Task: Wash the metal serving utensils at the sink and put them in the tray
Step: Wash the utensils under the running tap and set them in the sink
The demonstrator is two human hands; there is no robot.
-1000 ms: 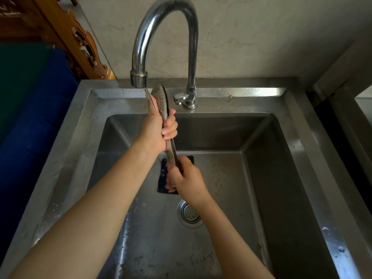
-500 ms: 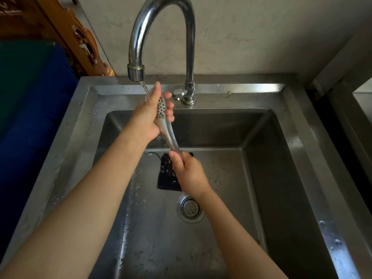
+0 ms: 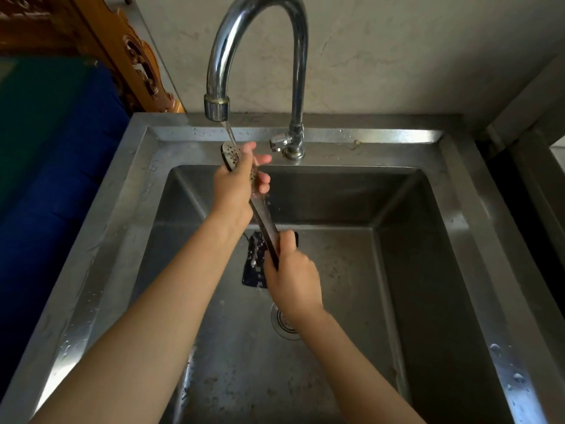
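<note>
- Over the sink (image 3: 452,191), under the faucet (image 3: 220,105), we find one perforated metal spoon (image 3: 230,154) held slanted, its bowl at about 11 o'clock and its handle running down toward 5 o'clock.
- The left hand (image 3: 235,185) is wrapped around the bowl end, thumb across the perforated face; only the top edge of the bowl shows above it, at 11 o'clock from the knuckles.
- The right hand (image 3: 293,280) is closed around the handle's lower end, which disappears into the fist.
- A thin stream of water (image 3: 230,134) lands on the bowl.
- We judge the spoon rigid and fairly light, not fragile, but wet polished steel will be slippery; the flat handle is the safer hold, with the bowl supported.
- A dark item (image 3: 255,264) lies on the sink floor below the handle; we cannot identify it.
- No tray is in view.
</note>
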